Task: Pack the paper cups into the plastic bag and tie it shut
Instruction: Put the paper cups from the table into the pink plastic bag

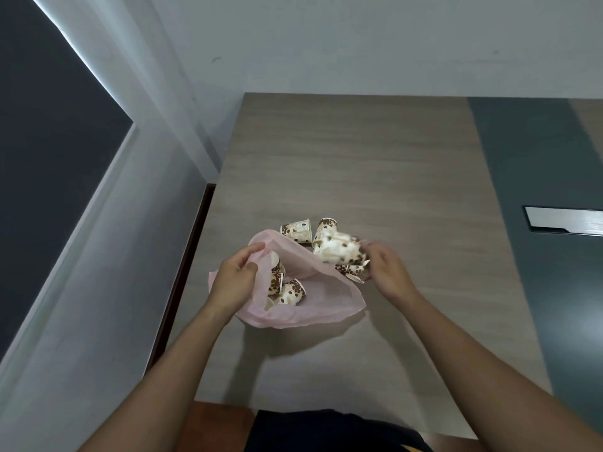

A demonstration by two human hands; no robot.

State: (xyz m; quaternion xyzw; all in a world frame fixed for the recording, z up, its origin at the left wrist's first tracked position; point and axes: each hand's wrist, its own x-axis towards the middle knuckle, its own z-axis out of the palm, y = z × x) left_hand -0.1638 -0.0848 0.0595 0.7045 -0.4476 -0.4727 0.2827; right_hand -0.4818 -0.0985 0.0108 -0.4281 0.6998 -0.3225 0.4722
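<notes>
**Midway: cups going into the bag**

Here, low of centre on the table (359, 164), the left hand (232, 282) pinches the bag (313, 308) open. The right hand (385, 269) grasps a blurred cup (339, 247) at its mouth; next, drop it in. Behind, two cups (297, 230) wait.

A wood-grain tabletop (359, 164) is set against a pale wall (326, 37). A silver plate (561, 220) is seen in a dark grey strip (535, 177) at the right.

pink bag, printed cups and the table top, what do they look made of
Pink bag: thin matte plastic film, translucent and crumpled. Printed cups: likely paper, with rolled rims and coffee-bean print. Table top: grey-brown wood-grain, probably laminate; smooth and matte.
</notes>
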